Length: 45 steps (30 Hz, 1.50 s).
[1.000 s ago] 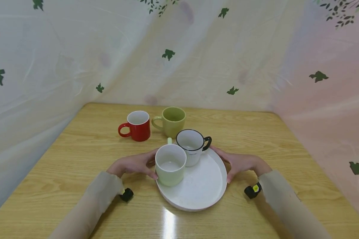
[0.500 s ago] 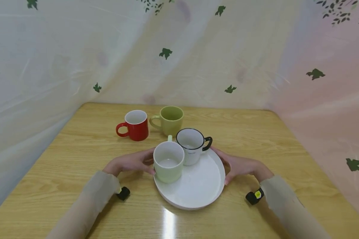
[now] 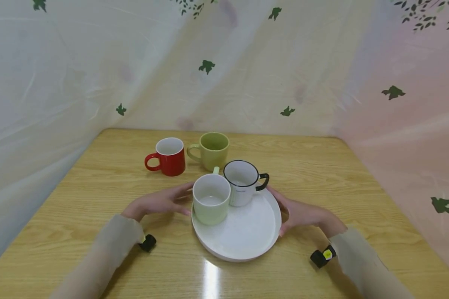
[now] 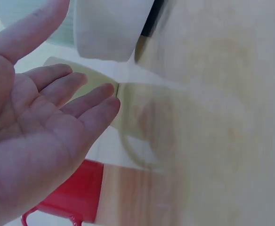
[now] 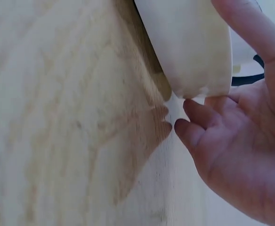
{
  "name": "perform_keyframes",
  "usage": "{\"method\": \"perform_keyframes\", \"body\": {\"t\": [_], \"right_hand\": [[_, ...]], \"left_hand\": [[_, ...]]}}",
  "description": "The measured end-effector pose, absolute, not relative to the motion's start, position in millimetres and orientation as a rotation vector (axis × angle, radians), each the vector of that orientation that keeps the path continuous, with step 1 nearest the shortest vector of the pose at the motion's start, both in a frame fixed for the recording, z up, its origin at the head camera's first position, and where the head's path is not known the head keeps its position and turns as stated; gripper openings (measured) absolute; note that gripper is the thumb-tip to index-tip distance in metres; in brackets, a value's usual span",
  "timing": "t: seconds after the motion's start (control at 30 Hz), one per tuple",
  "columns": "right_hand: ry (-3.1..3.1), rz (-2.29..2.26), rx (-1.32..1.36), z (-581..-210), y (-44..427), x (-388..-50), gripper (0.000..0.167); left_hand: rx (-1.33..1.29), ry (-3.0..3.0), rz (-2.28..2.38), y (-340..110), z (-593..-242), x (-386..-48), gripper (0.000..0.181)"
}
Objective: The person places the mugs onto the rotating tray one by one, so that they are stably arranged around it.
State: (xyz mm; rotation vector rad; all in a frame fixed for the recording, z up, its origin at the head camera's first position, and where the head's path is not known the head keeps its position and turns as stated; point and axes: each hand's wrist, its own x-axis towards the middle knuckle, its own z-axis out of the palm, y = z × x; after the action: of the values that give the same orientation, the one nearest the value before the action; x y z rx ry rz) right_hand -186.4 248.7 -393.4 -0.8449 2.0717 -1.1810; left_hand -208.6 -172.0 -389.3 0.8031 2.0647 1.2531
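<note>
A round white tray rests on the wooden table. On its left side stands a pale green mug, and behind it a white mug with a black rim and handle. My left hand is spread beside the tray's left edge. Its palm and loosely bent fingers hold nothing in the left wrist view. My right hand curves around the tray's right edge, thumb in front and fingers behind. In the right wrist view its fingers lie against the tray's side wall.
Behind the tray stand a red mug and an olive green mug, both with handles to the left. A patterned curtain hangs along the table's back and sides.
The tray with its two mugs has turned slightly clockwise. My left hand has drawn back to the left off the tray, and my right hand has shifted slightly toward me.
</note>
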Motion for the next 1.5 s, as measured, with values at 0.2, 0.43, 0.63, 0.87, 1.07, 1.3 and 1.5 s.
{"method": "perform_keyframes", "body": {"t": [0.2, 0.43, 0.63, 0.87, 1.07, 1.3, 1.5], "right_hand": [[2.125, -1.184, -0.827, -394.1, 247.9, -177.6, 0.135], [2.179, -1.216, -0.804, -392.6, 244.7, -166.6, 0.137], [2.268, -1.204, -0.803, -395.1, 242.3, -156.6, 0.136], [2.392, -1.138, -0.74, -392.6, 237.1, -145.6, 0.136], [2.421, -1.163, -0.696, -393.9, 233.0, -136.9, 0.137], [2.429, -1.235, -0.626, -399.7, 228.9, -129.6, 0.137], [2.477, -1.215, -0.608, -398.9, 225.3, -124.0, 0.137]], "left_hand": [[0.861, 2.095, 1.303, -181.5, -386.2, -212.1, 0.091], [0.893, 2.165, 1.416, -198.4, -377.0, -215.2, 0.089], [0.832, 2.31, 1.44, -209.1, -369.7, -219.0, 0.087], [0.721, 2.431, 1.494, -218.2, -357.6, -223.6, 0.082], [0.599, 2.528, 1.597, -223.9, -349.1, -225.8, 0.08], [0.437, 2.653, 1.655, -231.2, -346.5, -230.3, 0.078], [0.35, 2.698, 1.594, -238.2, -349.9, -236.2, 0.081]]}}
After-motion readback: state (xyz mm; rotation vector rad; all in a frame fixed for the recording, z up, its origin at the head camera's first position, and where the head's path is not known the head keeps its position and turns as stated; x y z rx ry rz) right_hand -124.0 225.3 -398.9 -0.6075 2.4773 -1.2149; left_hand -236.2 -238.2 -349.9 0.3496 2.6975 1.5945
